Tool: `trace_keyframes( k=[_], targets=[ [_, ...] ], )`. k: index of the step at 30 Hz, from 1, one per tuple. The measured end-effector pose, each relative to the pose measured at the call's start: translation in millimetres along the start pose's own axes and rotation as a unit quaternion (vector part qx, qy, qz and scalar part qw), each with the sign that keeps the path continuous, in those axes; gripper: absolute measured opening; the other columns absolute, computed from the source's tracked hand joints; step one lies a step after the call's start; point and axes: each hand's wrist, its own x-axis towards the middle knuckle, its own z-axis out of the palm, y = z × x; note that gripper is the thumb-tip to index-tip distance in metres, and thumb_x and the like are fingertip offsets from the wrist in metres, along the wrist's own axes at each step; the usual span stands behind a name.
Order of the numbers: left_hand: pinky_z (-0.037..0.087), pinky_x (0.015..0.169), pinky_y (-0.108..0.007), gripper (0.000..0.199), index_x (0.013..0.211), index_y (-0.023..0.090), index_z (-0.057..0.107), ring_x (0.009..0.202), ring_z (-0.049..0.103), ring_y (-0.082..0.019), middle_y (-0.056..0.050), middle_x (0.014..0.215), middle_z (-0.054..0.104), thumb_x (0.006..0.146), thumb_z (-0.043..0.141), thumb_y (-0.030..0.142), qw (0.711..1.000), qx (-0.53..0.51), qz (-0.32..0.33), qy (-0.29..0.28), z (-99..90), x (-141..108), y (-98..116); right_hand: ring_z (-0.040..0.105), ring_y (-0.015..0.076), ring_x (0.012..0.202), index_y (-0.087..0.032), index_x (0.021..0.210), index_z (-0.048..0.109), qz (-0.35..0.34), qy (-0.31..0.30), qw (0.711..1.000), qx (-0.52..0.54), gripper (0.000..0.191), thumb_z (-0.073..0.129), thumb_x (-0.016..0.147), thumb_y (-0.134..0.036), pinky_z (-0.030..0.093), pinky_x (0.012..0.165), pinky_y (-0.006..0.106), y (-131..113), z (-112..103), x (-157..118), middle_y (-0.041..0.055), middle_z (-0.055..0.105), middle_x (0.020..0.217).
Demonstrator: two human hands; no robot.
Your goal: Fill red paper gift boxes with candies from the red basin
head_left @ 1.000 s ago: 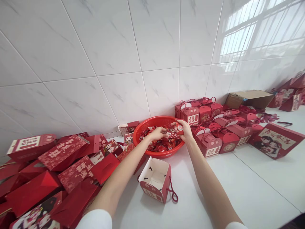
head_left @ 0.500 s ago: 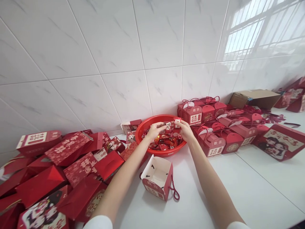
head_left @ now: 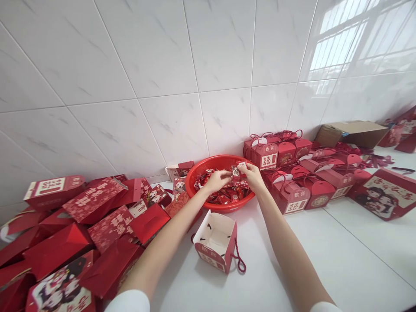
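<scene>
A red plastic basket point(head_left: 195, 173) holds a heap of small wrapped candies point(head_left: 224, 198). My left hand point(head_left: 217, 180) is over the basket, its fingers bent and slightly apart, with nothing plainly between them. My right hand point(head_left: 254, 177) pinches small red-and-white candy packets point(head_left: 236, 170) above the basket's right side. How many packets it holds is hard to tell. In front of the basket stands an open red gift box point(head_left: 212, 255) with a white inside and a dark red cord handle point(head_left: 240, 262). No candy shows inside it.
Red gift boxes point(head_left: 78, 242) lie piled on the left. Closed boxes with cord handles point(head_left: 289, 195) stand in rows on the right, near a larger picture box point(head_left: 383, 195). An open cardboard carton point(head_left: 354, 130) is further back, by the tiled wall point(head_left: 162, 121).
The printed candy packet pinched by my left hand is now at my right hand's fingers. My left hand has come away from it and dropped slightly, its fingers loosened.
</scene>
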Motion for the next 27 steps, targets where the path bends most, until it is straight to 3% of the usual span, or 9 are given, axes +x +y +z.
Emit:
trace_keyframes(
  k=[5, 8, 12, 18, 22, 27],
  targets=[
    [0.051, 0.075, -0.026, 0.034, 0.084, 0.021, 0.079, 0.079, 0.069, -0.021, -0.001, 0.085, 0.078, 0.055, 0.073, 0.004, 0.978, 0.104, -0.012, -0.18, 12.4, -5, 1, 0.061, 0.0155, 0.059, -0.018, 0.076, 0.068, -0.011, 0.04, 0.999, 0.018, 0.03, 0.082, 0.058, -0.037, 0.051, 0.053, 0.027, 0, 0, 1, -0.0008, 0.067, 0.065],
    [0.049, 0.071, -0.024, 0.028, 0.074, 0.022, 0.077, 0.071, 0.066, -0.019, 0.0, 0.075, 0.076, 0.057, 0.067, 0.002, 0.969, 0.139, -0.01, -0.204, 15.6, -5, 2, 0.062, 0.0171, 0.059, -0.018, 0.078, 0.069, 0.0, 0.037, 0.999, 0.024, 0.031, 0.082, 0.058, -0.036, 0.053, 0.052, 0.028, -2, 2, -1, 0.0006, 0.069, 0.067],
    [0.049, 0.08, -0.029, 0.016, 0.072, 0.019, 0.074, 0.076, 0.066, -0.02, -0.003, 0.076, 0.075, 0.071, 0.06, 0.009, 0.982, 0.144, -0.009, -0.124, 8.6, -3, 1, 0.065, 0.0184, 0.063, -0.019, 0.079, 0.067, 0.004, 0.053, 0.998, 0.034, 0.028, 0.08, 0.059, -0.034, 0.055, 0.053, 0.03, -2, 2, 0, 0.0009, 0.07, 0.07],
    [0.052, 0.086, -0.032, 0.023, 0.088, 0.016, 0.073, 0.087, 0.068, -0.021, -0.006, 0.09, 0.075, 0.085, 0.051, 0.019, 0.997, 0.056, -0.024, 0.046, -4.2, 3, 0, 0.066, 0.0177, 0.066, -0.021, 0.082, 0.063, -0.009, 0.099, 0.994, 0.04, 0.024, 0.076, 0.065, -0.033, 0.055, 0.055, 0.027, 0, -1, 5, -0.0019, 0.069, 0.07],
    [0.056, 0.076, -0.031, 0.025, 0.09, 0.015, 0.074, 0.075, 0.069, -0.019, -0.005, 0.079, 0.074, 0.087, 0.051, 0.023, 0.995, -0.018, -0.041, 0.085, -2.6, 6, 2, 0.064, 0.0172, 0.062, -0.021, 0.08, 0.065, 0.012, 0.07, 0.997, 0.026, 0.024, 0.077, 0.066, -0.037, 0.055, 0.053, 0.028, 1, 0, 5, -0.0012, 0.068, 0.069],
    [0.056, 0.07, -0.03, 0.021, 0.071, 0.016, 0.072, 0.066, 0.069, -0.018, -0.003, 0.066, 0.072, 0.084, 0.056, 0.021, 0.991, -0.059, -0.069, 0.096, 2.9, 7, 3, 0.059, 0.0151, 0.054, -0.02, 0.068, 0.065, 0.039, 0.017, 0.999, -0.003, 0.033, 0.081, 0.065, -0.048, 0.054, 0.049, 0.027, -1, 2, 2, -0.0008, 0.062, 0.057]
  ],
)
